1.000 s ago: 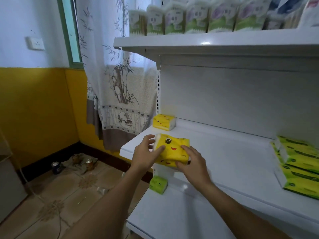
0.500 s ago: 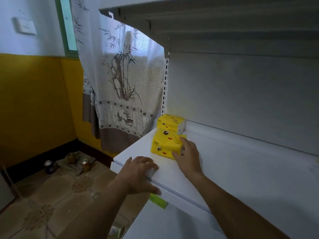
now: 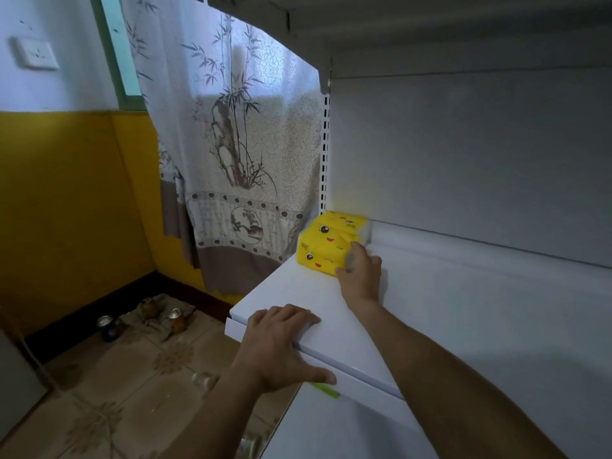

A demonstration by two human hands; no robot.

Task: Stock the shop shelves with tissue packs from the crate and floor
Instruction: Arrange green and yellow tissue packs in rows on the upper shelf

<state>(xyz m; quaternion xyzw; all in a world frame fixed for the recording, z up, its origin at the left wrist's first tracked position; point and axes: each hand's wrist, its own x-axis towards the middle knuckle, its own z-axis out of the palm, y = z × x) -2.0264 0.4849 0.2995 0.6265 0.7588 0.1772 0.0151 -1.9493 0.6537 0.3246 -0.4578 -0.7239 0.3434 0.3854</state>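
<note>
Pressing yellow tissue pack [image 3: 323,251] against rear pack [image 3: 347,221], right hand [image 3: 359,276] grip unclear (blur), left hand [image 3: 281,342] flat on shelf edge [image 3: 357,372]; skewed push could drop it sideways.

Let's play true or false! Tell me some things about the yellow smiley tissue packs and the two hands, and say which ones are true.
1. A front yellow pack and a back yellow pack sit on the white shelf. True.
2. The left hand holds a pack. False: it rests on the shelf's front edge and holds nothing.
3. The right hand holds the front yellow pack at its end. True.
4. The packs sit in the middle of the shelf. False: they are at its left end, near the back panel.
5. Drink cans stand on the shelf. False: they are on the floor.
</note>
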